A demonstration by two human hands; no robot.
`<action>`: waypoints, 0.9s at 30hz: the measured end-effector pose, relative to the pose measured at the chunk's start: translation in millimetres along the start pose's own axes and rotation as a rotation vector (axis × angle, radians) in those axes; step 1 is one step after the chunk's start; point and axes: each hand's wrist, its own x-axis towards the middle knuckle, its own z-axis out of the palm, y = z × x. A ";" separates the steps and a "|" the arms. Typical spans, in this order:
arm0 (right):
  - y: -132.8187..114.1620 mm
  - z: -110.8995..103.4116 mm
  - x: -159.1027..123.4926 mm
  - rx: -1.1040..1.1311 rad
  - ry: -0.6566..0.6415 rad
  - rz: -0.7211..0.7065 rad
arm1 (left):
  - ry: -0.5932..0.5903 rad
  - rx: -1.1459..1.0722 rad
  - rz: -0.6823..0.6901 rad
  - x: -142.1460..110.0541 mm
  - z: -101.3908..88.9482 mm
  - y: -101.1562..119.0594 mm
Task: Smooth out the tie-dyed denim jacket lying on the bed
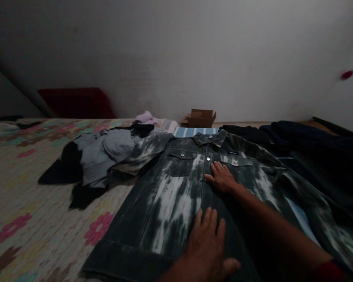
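Note:
A dark grey denim jacket [176,203] with white bleached streaks lies spread out with its front up. Its collar points away from me, and its sleeves reach out to both sides. My right hand [222,178] rests flat on the front by the button placket, just below a chest pocket flap. Nearer to me, my left hand [207,243] is over the lower front, palm down with its fingers stretched and thumb out. Neither hand grips the cloth.
Left of the jacket lies a heap of grey and black clothes [106,152] on a flowered bedcover [55,219]. Dark folded clothes [306,152] are piled on the right. Behind stand an open cardboard box [201,117] and a red object [76,102] against the wall.

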 end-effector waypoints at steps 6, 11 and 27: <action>-4.3 0.4 -36.8 -0.015 -0.019 -0.078 | 0.031 0.045 0.048 12.7 7.4 9.8; -8.0 -3.7 -62.7 0.012 -0.018 -0.143 | 0.059 0.124 0.147 -0.6 37.9 -6.1; -12.4 -3.8 -75.5 0.066 -0.038 -0.140 | 0.236 0.144 -0.140 62.5 -42.9 -34.0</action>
